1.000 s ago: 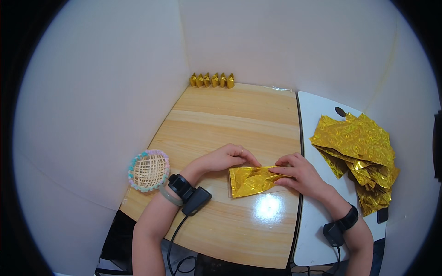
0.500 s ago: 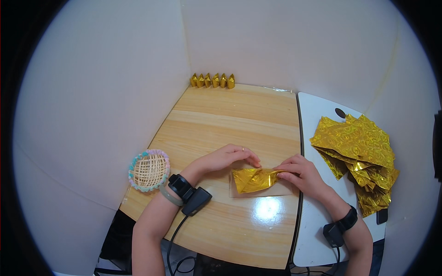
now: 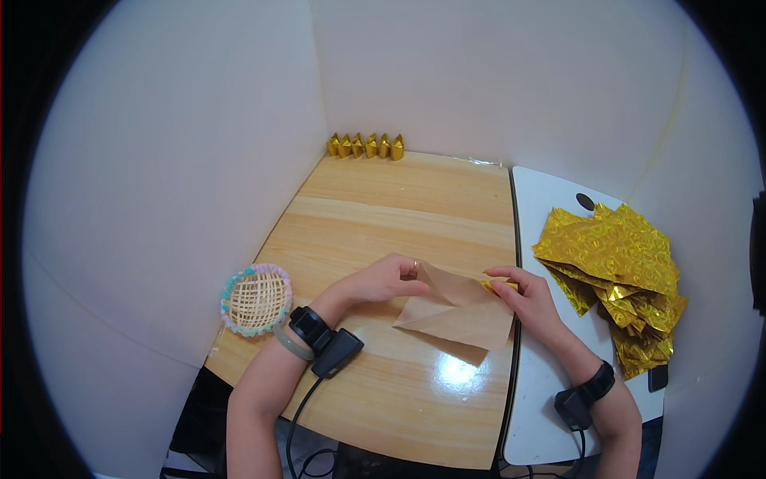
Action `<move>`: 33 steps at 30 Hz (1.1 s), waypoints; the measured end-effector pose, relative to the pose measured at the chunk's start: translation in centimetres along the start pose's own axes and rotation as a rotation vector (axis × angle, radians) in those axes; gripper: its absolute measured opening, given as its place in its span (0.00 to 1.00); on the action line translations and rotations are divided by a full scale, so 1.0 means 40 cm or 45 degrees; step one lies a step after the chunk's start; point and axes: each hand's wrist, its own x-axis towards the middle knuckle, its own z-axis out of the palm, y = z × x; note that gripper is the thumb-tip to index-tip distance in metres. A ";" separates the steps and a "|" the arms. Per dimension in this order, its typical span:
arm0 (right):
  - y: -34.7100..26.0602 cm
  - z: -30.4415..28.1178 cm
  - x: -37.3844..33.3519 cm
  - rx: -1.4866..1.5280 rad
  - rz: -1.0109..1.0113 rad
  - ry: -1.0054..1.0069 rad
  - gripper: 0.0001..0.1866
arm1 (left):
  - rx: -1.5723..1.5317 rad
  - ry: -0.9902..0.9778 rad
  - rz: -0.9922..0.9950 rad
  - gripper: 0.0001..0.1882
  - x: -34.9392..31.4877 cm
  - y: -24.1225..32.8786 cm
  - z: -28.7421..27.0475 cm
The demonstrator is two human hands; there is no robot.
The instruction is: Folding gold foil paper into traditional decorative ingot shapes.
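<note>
Between my hands is a foil paper sheet (image 3: pixel 459 311), its plain brown side up, creased and partly lifted off the wooden table. Its upper left corner is pinched between the thumb and fingers of my left hand (image 3: pixel 389 278). My right hand (image 3: pixel 523 295) grips the sheet's right edge, where a sliver of gold foil shows by the fingertips. The near part of the sheet slants over the tabletop, and what lies beneath it is hidden.
Several folded gold foil pieces (image 3: pixel 371 147) stand in a row along the back wall. A round woven basket (image 3: pixel 257 299) sits by my left forearm. On the white table (image 3: pixel 550 383) to the right lies a pile of gold foil sheets (image 3: pixel 610 247).
The sheet, gold side showing and bunched before, has been turned and spread so its brown side shows. My left hand has moved slightly left and closed on its corner.
</note>
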 end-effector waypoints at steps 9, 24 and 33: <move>-0.012 -0.009 -0.011 -0.044 0.050 -0.088 0.12 | -0.170 0.223 -0.118 0.12 -0.003 0.048 0.029; 0.022 -0.010 0.006 0.560 -0.002 0.017 0.11 | -0.262 0.353 -0.195 0.11 0.006 0.034 0.023; 0.017 -0.014 0.007 0.711 0.058 0.038 0.11 | -0.367 0.320 -0.195 0.12 -0.001 0.066 0.036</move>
